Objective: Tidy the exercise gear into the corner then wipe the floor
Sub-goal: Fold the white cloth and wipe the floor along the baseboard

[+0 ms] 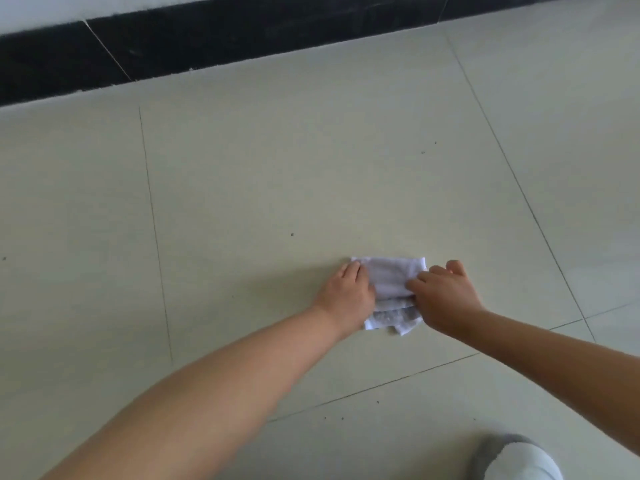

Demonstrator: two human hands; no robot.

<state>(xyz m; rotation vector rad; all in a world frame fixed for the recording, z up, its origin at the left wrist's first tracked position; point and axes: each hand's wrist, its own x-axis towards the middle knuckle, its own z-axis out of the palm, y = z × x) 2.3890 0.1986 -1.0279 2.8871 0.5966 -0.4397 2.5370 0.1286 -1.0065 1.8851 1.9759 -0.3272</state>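
Head view: a folded white cloth (pixel 389 289) lies flat on the pale tiled floor (pixel 259 188), in the lower middle of the frame, well apart from the black skirting strip (pixel 207 46) along the wall. The left hand (pixel 348 292) rests on the cloth's left edge, fingers together and curled down onto the fabric. The right hand (pixel 441 292) holds the cloth's right edge, fingers bent and pinching the fabric, thumb hidden. Both forearms are bare and extended forward. Small dark specks dot the tiles near the cloth. A grey-and-white sock (pixel 516 460) shows at the lower right corner.
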